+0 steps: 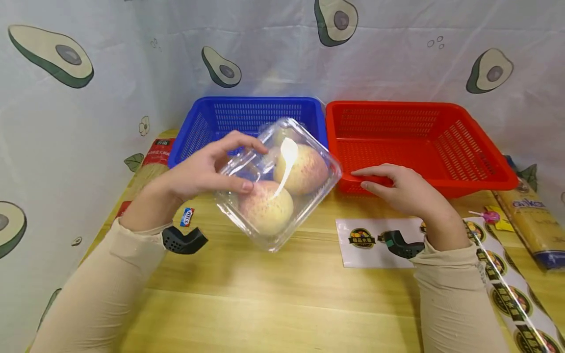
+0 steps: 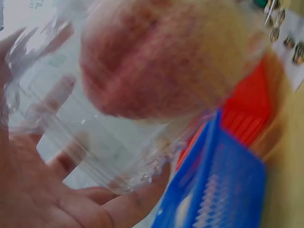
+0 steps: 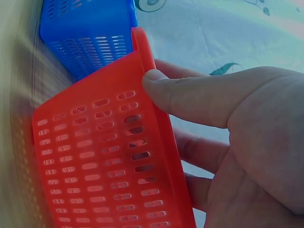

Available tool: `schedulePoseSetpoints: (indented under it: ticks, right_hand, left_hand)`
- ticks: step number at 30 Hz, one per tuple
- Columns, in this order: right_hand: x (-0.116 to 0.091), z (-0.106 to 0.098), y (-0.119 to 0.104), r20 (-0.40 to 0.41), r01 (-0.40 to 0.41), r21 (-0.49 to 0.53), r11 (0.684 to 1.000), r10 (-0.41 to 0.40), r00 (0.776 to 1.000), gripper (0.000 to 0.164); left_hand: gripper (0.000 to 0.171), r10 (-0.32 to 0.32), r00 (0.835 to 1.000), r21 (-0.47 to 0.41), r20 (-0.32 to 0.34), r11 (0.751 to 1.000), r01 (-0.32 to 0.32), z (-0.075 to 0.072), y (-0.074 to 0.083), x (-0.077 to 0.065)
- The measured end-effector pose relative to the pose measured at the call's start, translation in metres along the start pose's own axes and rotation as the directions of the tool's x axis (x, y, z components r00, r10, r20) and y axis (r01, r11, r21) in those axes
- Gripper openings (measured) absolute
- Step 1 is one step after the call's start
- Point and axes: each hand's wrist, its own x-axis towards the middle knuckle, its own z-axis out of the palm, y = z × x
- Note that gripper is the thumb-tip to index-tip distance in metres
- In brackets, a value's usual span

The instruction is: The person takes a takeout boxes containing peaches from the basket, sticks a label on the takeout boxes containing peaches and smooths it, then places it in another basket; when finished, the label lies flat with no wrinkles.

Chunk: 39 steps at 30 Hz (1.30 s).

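My left hand grips a clear plastic clamshell box by its left side, thumb in front and fingers behind. Tilted, the box hangs above the table at the front of the blue basket. Inside it are yellow-red peaches; one peach fills much of the left wrist view, blurred. My right hand holds the front rim of the red basket near its left corner. In the right wrist view the thumb lies on the outside of the rim, with the fingers on its inner side.
On the wooden table, a sheet with round fruit stickers lies before the red basket. A strip of stickers, a lollipop and a pasta bag are at right. At left are a small candy and a red noodle packet.
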Motion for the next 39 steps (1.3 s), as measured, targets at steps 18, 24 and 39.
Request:
schedulePoseSetpoints:
  ticks: [18, 24, 39]
  right_hand:
    - [-0.002, 0.0, -0.003, 0.013, -0.023, -0.014, 1.0, 0.024, 1.0, 0.036]
    - [-0.003, 0.0, -0.003, 0.011, -0.032, -0.014, 0.999, 0.032, 0.999, 0.036]
    - [-0.001, 0.0, -0.005, 0.008, -0.023, -0.026, 0.999, 0.023, 1.0, 0.035]
  left_hand:
    - [0.061, 0.048, 0.943, -0.114, 0.328, 0.993, -0.011, 0.048, -0.103, -0.005]
    - [0.061, -0.043, 0.975, -0.11, 0.22, 0.991, 0.069, 0.047, -0.111, -0.003]
    - [0.063, -0.056, 0.998, 0.231, 0.01, 0.971, 0.053, 0.041, -0.095, -0.005]
